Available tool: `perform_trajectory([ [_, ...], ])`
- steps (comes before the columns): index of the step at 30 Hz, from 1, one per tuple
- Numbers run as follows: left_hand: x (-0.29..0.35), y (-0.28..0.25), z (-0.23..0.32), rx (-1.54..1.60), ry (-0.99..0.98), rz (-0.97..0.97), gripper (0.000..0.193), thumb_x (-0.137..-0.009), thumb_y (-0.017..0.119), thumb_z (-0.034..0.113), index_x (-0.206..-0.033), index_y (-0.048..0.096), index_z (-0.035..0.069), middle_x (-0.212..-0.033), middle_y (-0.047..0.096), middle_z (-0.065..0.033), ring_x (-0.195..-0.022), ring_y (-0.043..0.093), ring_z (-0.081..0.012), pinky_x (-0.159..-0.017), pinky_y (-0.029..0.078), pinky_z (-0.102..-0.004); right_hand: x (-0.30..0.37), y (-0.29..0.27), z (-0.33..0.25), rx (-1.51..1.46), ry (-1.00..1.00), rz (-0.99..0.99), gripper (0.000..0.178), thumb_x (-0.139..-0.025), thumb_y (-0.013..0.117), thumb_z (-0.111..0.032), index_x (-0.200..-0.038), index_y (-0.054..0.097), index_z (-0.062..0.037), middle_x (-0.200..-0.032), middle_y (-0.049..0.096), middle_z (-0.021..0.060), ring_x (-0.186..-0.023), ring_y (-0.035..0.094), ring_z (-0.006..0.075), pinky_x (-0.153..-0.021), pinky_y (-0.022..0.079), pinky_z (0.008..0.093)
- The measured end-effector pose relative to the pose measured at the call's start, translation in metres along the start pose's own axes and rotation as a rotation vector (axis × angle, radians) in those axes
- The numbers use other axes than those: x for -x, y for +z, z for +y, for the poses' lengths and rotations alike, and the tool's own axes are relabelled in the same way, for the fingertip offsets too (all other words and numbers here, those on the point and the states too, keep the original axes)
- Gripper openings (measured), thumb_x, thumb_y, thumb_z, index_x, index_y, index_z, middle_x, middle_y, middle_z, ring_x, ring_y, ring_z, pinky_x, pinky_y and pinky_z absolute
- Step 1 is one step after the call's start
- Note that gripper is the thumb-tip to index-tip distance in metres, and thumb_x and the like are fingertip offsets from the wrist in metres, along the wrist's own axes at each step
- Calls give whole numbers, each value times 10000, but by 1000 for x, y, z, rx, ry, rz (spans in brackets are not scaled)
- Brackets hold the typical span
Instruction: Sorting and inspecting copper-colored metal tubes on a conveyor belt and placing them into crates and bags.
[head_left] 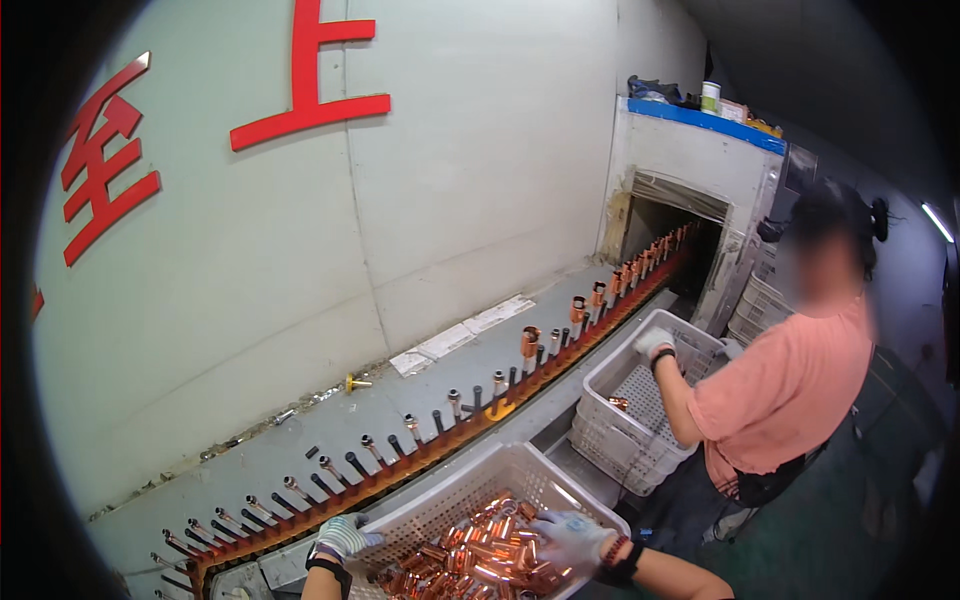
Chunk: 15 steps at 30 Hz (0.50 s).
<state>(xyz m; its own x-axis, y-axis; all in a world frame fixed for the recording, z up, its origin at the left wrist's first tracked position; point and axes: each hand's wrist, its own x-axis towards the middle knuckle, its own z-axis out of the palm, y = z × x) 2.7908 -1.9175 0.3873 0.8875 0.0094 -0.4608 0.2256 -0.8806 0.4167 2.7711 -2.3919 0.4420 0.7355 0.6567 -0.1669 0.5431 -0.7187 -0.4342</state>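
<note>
A white perforated plastic crate stands before me, holding a heap of shiny copper tube fittings. My right hand, in a pale glove, reaches in over the fittings, fingers stretched out to the left; whether it touches any is unclear. By the crate's left rim, my left hand, in a striped glove, has its fingers extended with no fitting visible in them. Beyond the crate runs a conveyor line of upright dark pins; nearby ones carry small silvery ends, farther ones copper fittings.
A co-worker in a pink shirt reaches gloved hands into another white crate, stacked on a second one. The line enters a tunnel opening at the far end. A brass-coloured piece lies on the grey ledge by the wall.
</note>
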Motion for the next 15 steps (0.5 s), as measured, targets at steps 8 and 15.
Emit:
perform_trajectory([
  [8, 50, 16, -1, 556, 158, 363, 505, -852, 721, 280, -1228, 600, -35, -1141, 672, -197, -1054, 650, -254, -936, 494, -359, 99, 52, 23, 187, 192, 379, 280, -843, 584, -352, -845, 695, -94, -841, 689, 96, -821, 649, 310, -793, 483, 453],
  [15, 223, 23, -65, 657, -261, 444, 741, -958, 593, 367, -1518, 266, 9, -1439, 478, -160, -1337, 420, -268, -1106, 342, -354, 116, 61, 20, 180, 193, 441, 210, -819, 605, -284, -827, 688, -91, -833, 690, 84, -819, 652, 285, -781, 487, 432],
])
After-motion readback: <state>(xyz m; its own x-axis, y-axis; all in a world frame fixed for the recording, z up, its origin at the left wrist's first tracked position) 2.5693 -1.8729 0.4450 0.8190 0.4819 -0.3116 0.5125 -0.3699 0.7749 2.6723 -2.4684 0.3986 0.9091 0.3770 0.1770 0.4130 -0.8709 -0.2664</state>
